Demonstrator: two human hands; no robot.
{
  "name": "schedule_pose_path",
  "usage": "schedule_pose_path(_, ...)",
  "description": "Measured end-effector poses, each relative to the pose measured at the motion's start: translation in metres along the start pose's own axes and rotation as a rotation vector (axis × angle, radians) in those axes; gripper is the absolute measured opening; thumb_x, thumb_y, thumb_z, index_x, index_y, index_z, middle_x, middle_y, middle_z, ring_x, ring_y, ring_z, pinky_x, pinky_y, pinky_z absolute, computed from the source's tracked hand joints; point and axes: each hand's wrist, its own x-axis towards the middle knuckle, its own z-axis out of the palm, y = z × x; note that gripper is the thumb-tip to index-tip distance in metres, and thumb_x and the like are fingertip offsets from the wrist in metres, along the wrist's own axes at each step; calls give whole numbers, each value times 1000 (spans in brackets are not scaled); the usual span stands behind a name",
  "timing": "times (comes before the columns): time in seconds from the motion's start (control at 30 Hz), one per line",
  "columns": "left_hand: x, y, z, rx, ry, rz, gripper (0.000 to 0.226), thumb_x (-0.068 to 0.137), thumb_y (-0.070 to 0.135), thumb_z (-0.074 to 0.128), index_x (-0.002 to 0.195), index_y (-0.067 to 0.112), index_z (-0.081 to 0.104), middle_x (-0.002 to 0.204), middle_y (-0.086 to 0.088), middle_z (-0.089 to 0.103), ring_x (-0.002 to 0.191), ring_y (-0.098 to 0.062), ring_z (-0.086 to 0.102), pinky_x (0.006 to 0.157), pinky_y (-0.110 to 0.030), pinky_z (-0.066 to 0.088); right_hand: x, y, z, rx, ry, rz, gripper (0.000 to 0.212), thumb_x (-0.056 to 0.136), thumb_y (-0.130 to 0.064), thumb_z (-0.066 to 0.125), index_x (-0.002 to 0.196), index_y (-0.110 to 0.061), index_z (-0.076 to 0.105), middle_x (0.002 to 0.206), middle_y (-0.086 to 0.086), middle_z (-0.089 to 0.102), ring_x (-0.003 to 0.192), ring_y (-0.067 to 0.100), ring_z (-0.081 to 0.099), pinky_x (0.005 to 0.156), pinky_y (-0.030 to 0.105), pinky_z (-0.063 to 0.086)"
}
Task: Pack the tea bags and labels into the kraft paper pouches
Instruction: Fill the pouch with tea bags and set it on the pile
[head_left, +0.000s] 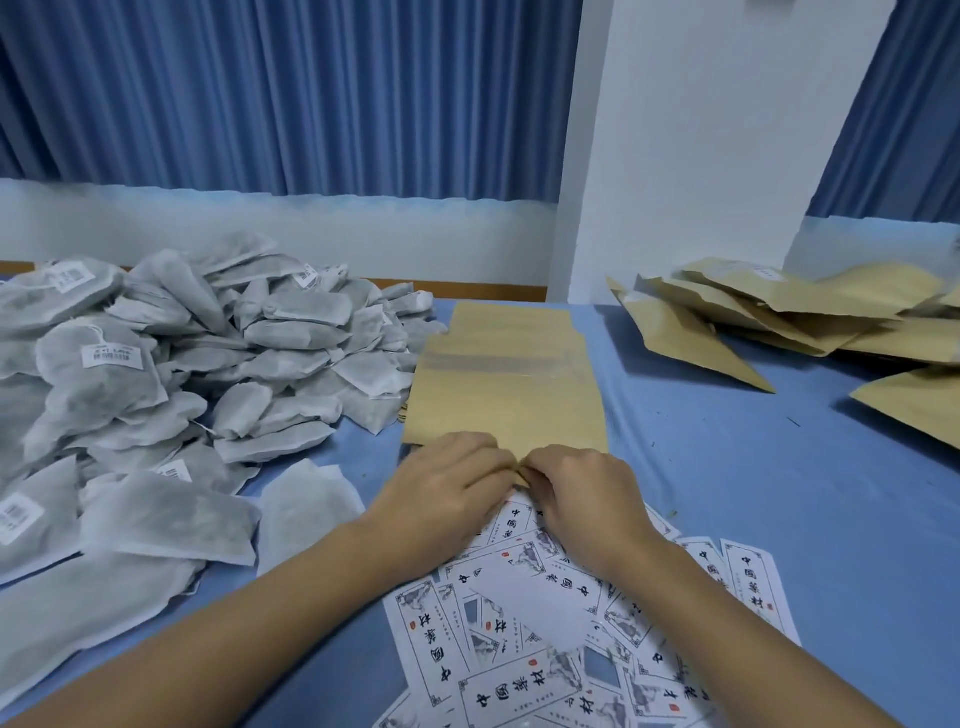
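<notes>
While the grip of the left hand (447, 483) and right hand (587, 493) pinches the near edge of the topmost kraft paper pouch (511, 384), beside the tea bags (182, 364) and just beyond the labels (545, 649), an uneven pull could tear its mouth or lift two pouches.

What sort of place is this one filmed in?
Likely a small hand-packing workroom, not a factory line: a blue-covered table carries a loose heap of tea bags, a stack of kraft pouches and scattered printed labels, with blue curtains behind.
</notes>
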Motion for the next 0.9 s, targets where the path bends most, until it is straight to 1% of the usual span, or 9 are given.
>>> schedule_pose_path(0.17, 0, 6, 1, 17, -64, -106, 14, 80, -5, 67, 87, 6, 72, 91, -5, 71, 81, -25, 65, 70, -38, 53, 0, 1, 1, 64, 60, 15, 34, 104, -42, 39, 90, -26, 66, 78, -5, 64, 72, 21, 58, 66, 36, 46)
schedule_pose_path(0.27, 0, 10, -4, 31, -86, -172, 22, 70, -6, 67, 83, 12, 67, 81, -1, 66, 73, -23, 60, 65, -32, 47, -3, -2, 0, 78, 91, -14, 35, 104, -42, 41, 85, -25, 65, 74, -5, 62, 67, 20, 56, 63, 35, 45)
schedule_pose_path(0.37, 0, 12, -7, 55, -64, -196, 29, 65, -7, 64, 87, 13, 67, 75, 1, 60, 69, -23, 55, 62, -31, 42, -4, -3, -1, 116, 148, -44, 30, 102, -35, 49, 81, -24, 67, 70, -4, 62, 62, 20, 55, 58, 35, 46)
schedule_pose_path(0.47, 3, 10, -12, 121, -38, -192, 36, 64, -8, 64, 95, 9, 72, 66, 0, 54, 61, -23, 51, 53, -33, 40, -9, -13, -3, 118, 270, -78, 27, 94, -23, 60, 67, -19, 60, 56, -4, 54, 49, 18, 36, 44, 32, 38)
schedule_pose_path(0.5, 3, 10, -12, 133, -30, -177, 32, 65, -9, 64, 91, 8, 72, 64, -1, 52, 59, -23, 49, 51, -33, 38, -9, -15, -4, 107, 272, -75, 25, 91, -21, 61, 66, -19, 60, 55, -4, 53, 48, 19, 35, 43, 31, 37)
schedule_pose_path(0.6, 3, 9, -14, 130, -13, -108, 21, 67, -13, 67, 76, 6, 69, 63, -4, 52, 56, -23, 48, 48, -34, 38, -9, -15, -4, 81, 240, -22, 23, 92, -20, 62, 69, -19, 62, 58, -2, 55, 50, 24, 44, 47, 31, 37)
schedule_pose_path(0.73, 2, 7, -15, 52, -16, -101, 21, 74, -15, 59, 74, 4, 68, 65, -5, 54, 58, -25, 51, 47, -36, 43, -9, -18, -3, 122, 215, 71, 32, 102, -32, 52, 75, -20, 64, 60, -2, 56, 56, 25, 51, 52, 35, 43)
schedule_pose_path(0.83, -4, 12, -15, 46, -80, -86, 19, 67, -13, 67, 74, 4, 67, 66, -6, 55, 58, -25, 51, 43, -34, 42, -1, -3, -10, 289, 317, 213, 31, 101, -30, 56, 75, -17, 67, 56, -1, 56, 55, 27, 50, 53, 38, 45)
schedule_pose_path(0.9, -8, 11, -15, 58, -59, -109, 18, 69, -10, 75, 81, 3, 71, 70, -7, 59, 61, -26, 56, 45, -34, 44, 1, 12, -16, 298, 379, 232, 27, 100, -30, 59, 79, -18, 71, 57, 0, 59, 55, 29, 53, 54, 39, 48)
